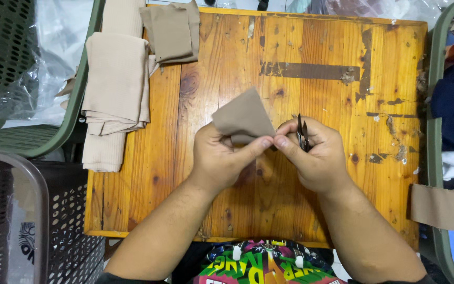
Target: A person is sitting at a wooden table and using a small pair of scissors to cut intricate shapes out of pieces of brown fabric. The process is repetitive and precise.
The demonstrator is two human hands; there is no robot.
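Over the middle of a worn wooden table [311,47], both my hands hold a small tan piece of fabric [241,117]. My left hand [219,158] pinches its lower edge between thumb and fingers. My right hand [313,155] meets it at the same edge with thumb and forefinger, and also carries a small pair of dark thread snips [301,132], blades pointing up. The fabric stands tilted above the tabletop.
A stack of folded beige fabric pieces [115,84] lies at the table's left edge, with more tan pieces [172,31] at the top. Green plastic baskets [6,131] stand left, a dark one [11,221] below. A basket [437,158] with clothes sits right.
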